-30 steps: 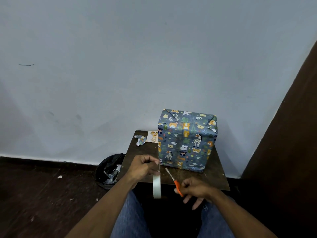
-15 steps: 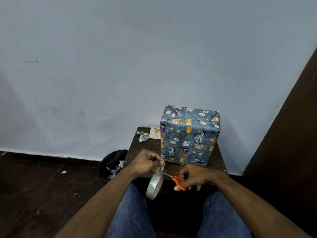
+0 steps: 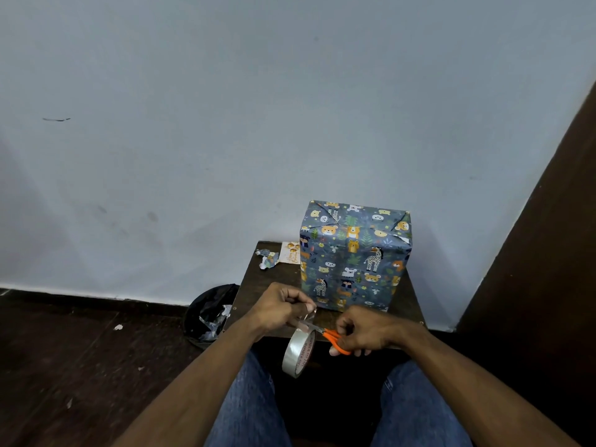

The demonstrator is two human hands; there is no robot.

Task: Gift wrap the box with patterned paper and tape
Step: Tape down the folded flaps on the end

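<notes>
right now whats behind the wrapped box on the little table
To the left of the wrapped box, a small card and crumpled paper scraps lie on the table. The spot directly behind it is hidden; only the wall shows above.

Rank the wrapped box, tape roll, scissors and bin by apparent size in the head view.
1. wrapped box
2. bin, partly hidden by the table
3. tape roll
4. scissors, mostly hidden in the right hand; ranking unsure

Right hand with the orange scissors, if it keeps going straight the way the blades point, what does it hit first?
Probably the strip of tape pulled from the tape roll. The right hand aims the scissors leftward at it, with the left hand pinching the strip's end just beyond. Depth is unclear.
</notes>
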